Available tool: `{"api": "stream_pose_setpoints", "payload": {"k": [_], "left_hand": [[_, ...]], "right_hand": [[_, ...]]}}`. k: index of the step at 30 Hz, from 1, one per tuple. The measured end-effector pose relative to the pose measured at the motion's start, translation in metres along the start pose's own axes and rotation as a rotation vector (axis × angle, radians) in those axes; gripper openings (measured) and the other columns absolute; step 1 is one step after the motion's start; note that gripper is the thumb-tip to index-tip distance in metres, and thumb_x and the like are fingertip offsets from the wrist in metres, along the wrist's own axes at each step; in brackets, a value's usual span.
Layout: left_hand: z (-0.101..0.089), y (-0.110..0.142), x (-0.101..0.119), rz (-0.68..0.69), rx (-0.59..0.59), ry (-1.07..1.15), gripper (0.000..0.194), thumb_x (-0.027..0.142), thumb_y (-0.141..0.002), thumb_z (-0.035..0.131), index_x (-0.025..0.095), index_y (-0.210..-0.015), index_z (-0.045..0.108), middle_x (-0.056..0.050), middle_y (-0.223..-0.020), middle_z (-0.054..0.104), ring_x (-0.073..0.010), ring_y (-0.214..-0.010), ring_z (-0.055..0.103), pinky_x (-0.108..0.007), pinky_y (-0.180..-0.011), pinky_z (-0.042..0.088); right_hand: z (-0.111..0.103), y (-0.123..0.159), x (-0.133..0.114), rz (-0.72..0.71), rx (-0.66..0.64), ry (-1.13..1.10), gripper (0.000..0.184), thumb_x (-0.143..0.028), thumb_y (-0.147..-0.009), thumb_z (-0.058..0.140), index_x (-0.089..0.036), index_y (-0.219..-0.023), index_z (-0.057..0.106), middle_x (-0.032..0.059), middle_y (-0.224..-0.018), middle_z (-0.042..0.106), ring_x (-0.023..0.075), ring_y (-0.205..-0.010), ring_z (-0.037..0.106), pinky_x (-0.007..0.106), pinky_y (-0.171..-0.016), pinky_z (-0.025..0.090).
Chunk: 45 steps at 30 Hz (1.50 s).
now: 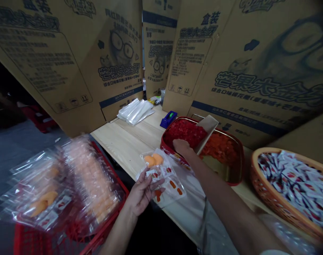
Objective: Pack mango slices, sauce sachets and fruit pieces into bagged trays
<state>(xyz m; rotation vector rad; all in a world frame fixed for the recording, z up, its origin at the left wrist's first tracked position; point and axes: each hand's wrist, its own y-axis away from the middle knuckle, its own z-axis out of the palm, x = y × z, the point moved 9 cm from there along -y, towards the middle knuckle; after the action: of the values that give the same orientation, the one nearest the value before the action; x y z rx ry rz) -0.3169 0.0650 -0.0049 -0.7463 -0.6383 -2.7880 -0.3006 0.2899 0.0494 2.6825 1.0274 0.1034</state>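
My left hand point(142, 194) is spread open at the near edge of a clear plastic bag point(181, 193) on the table, fingers over its edge. In and on the bag show two orange rounded pieces point(154, 160), small white printed packets point(166, 171) and orange-red strips point(173, 184). My right hand point(182, 146) reaches into the red-rimmed tray point(237, 141), at the near side of its red pieces point(185, 131). Its fingers look curled, and their tips are hidden. A pale divider point(207, 132) parts the red pieces from orange-red ones point(221, 148).
A red basket point(97, 244) at left holds filled clear bags point(89, 177). An orange basket point(262, 184) of small white packets point(299, 184) stands at right. Behind are flat clear bags point(136, 110), a blue tape dispenser point(168, 119) and large cardboard boxes point(118, 42).
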Motion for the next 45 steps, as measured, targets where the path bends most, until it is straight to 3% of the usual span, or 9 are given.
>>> {"api": "stream_pose_setpoints", "payload": {"k": [10,18,23,28,31,34,38,41,45], "left_hand": [[0.001,0.003,0.000,-0.008,-0.008,0.012,0.043,0.017,-0.079,0.059,0.025,-0.117,0.043,-0.005,-0.107,0.061,-0.0271,-0.095,0.063,-0.045,-0.080,0.049],[0.002,0.008,-0.001,-0.022,-0.007,-0.004,0.043,0.018,-0.077,0.062,0.026,-0.116,0.044,-0.005,-0.107,0.061,-0.0268,-0.096,0.062,-0.044,-0.080,0.050],[0.005,0.010,-0.006,-0.028,-0.054,-0.015,0.040,0.019,-0.077,0.062,0.025,-0.114,0.047,-0.004,-0.106,0.062,-0.0254,-0.095,0.062,-0.045,-0.081,0.050],[0.008,0.008,-0.013,-0.033,-0.079,-0.052,0.037,0.019,-0.078,0.060,0.025,-0.113,0.048,-0.004,-0.108,0.061,-0.0236,-0.094,0.063,-0.041,-0.078,0.052],[0.010,0.007,-0.016,-0.031,-0.091,-0.066,0.036,0.018,-0.078,0.059,0.024,-0.112,0.048,-0.004,-0.105,0.062,-0.0232,-0.092,0.064,-0.040,-0.076,0.053],[0.013,0.009,-0.015,-0.018,-0.109,-0.062,0.034,0.019,-0.079,0.058,0.024,-0.112,0.048,-0.004,-0.106,0.062,-0.0222,-0.090,0.064,-0.040,-0.076,0.053],[0.016,0.015,-0.013,-0.006,-0.119,-0.064,0.036,0.020,-0.078,0.059,0.024,-0.113,0.048,-0.006,-0.109,0.062,-0.0236,-0.093,0.063,-0.040,-0.076,0.053],[0.016,0.018,-0.012,-0.017,-0.115,-0.061,0.036,0.020,-0.079,0.059,0.024,-0.112,0.048,-0.006,-0.108,0.062,-0.0246,-0.095,0.062,-0.040,-0.075,0.053],[0.012,0.021,-0.011,-0.024,-0.092,-0.064,0.032,0.020,-0.079,0.058,0.023,-0.111,0.050,-0.005,-0.106,0.062,-0.0234,-0.095,0.062,-0.041,-0.078,0.053]], "right_hand": [[-0.003,0.009,0.012,0.032,0.048,0.101,0.028,-0.013,-0.082,0.046,-0.006,-0.101,0.065,0.0217,-0.099,0.065,0.0259,-0.097,0.061,0.031,-0.077,0.047],[-0.043,0.066,0.012,0.041,0.300,0.051,0.028,-0.026,-0.088,0.039,-0.017,-0.101,0.062,0.0106,-0.101,0.065,0.0177,-0.091,0.061,0.022,-0.069,0.042],[-0.039,0.127,-0.005,-0.127,0.408,-0.240,0.019,-0.029,-0.085,0.044,-0.022,-0.084,0.062,0.0013,-0.084,0.066,0.0129,-0.073,0.058,0.021,-0.057,0.033],[-0.033,0.144,0.015,-0.028,0.497,-0.377,0.015,-0.026,-0.082,0.048,-0.020,-0.079,0.061,0.0008,-0.074,0.063,0.0124,-0.065,0.054,0.021,-0.055,0.030],[-0.028,0.153,0.001,-0.238,0.424,-0.580,0.013,-0.027,-0.081,0.050,-0.019,-0.077,0.060,-0.0015,-0.072,0.061,0.0107,-0.065,0.053,0.020,-0.057,0.032],[-0.014,0.175,-0.025,-0.381,0.279,-0.592,0.012,-0.025,-0.080,0.051,-0.018,-0.076,0.060,-0.0014,-0.073,0.060,0.0103,-0.065,0.051,0.020,-0.058,0.033],[0.006,0.201,-0.046,-0.403,0.184,-0.559,0.013,-0.021,-0.080,0.052,-0.022,-0.089,0.062,0.0012,-0.088,0.059,0.0127,-0.078,0.054,0.023,-0.067,0.038],[0.015,0.209,-0.052,-0.436,0.150,-0.642,0.029,-0.018,-0.077,0.056,-0.026,-0.105,0.058,0.0022,-0.100,0.056,0.0148,-0.089,0.053,0.026,-0.077,0.040],[0.015,0.212,-0.024,-0.356,0.293,-0.768,0.024,-0.020,-0.079,0.051,-0.022,-0.103,0.056,0.0038,-0.095,0.056,0.0144,-0.079,0.053,0.026,-0.070,0.043]]}}
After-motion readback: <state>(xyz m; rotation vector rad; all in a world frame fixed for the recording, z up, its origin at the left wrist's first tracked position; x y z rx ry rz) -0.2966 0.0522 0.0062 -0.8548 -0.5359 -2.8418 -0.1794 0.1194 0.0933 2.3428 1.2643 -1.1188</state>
